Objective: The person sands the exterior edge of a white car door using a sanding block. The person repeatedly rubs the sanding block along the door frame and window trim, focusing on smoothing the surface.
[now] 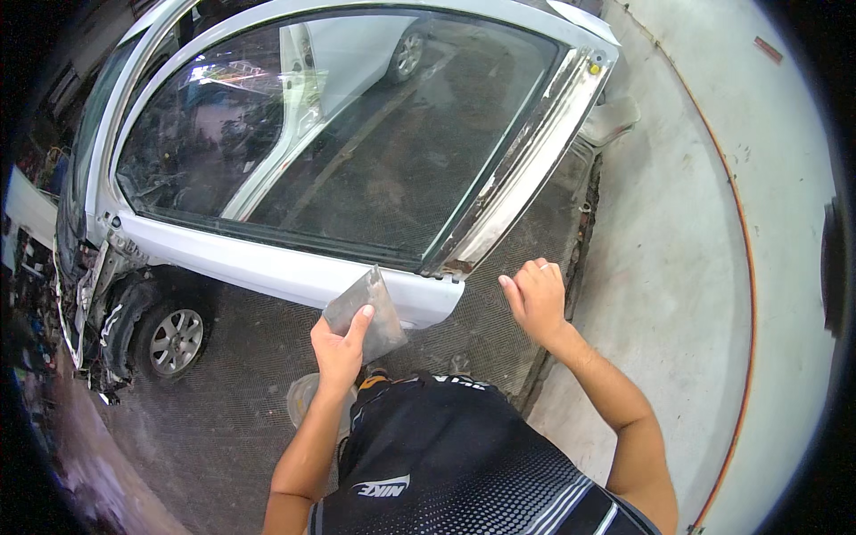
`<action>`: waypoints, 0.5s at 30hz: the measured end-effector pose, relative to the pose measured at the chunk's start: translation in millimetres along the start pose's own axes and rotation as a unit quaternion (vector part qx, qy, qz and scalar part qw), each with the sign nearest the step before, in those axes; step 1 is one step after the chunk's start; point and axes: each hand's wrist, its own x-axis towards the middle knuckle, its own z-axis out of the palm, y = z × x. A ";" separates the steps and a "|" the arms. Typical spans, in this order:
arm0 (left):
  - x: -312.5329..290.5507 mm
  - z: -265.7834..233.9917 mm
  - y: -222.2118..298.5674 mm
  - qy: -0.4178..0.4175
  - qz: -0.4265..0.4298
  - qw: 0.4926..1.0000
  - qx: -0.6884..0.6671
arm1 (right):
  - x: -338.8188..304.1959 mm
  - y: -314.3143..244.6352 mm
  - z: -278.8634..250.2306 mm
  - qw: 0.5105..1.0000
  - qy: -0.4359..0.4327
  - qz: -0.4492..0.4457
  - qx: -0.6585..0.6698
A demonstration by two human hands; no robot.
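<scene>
My left hand (340,351) grips a thin grey plate (373,312) by its lower left side, thumb laid across its face. The plate is flat, four-cornered and smudged with lighter streaks. Behind it is the white car door (259,267), partly covered by the plate in this view; whether they touch I cannot tell. My right hand (537,301) is apart from the door, to the right of its lower corner. Its fingers are curled in, with a ring on one, and the inside of the hand is hidden.
The car's front wheel (175,342) and exposed, stripped front end (100,285) are at the left. A pale wall (678,223) with an orange hose or cable (745,241) runs along the right. A round pale container (305,401) stands on the dark textured floor (241,410) by my left forearm.
</scene>
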 end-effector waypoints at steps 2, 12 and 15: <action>-6.3 2.0 -2.9 -0.005 -0.006 1.000 0.002 | -7.6 7.0 0.4 0.995 0.001 0.093 0.020; -0.5 24.4 7.0 -0.042 0.004 0.998 0.043 | 47.7 -45.2 9.9 0.898 0.205 0.121 0.370; -0.2 32.1 9.7 -0.052 0.007 0.998 0.045 | 53.3 -48.5 20.4 0.900 0.209 0.124 0.361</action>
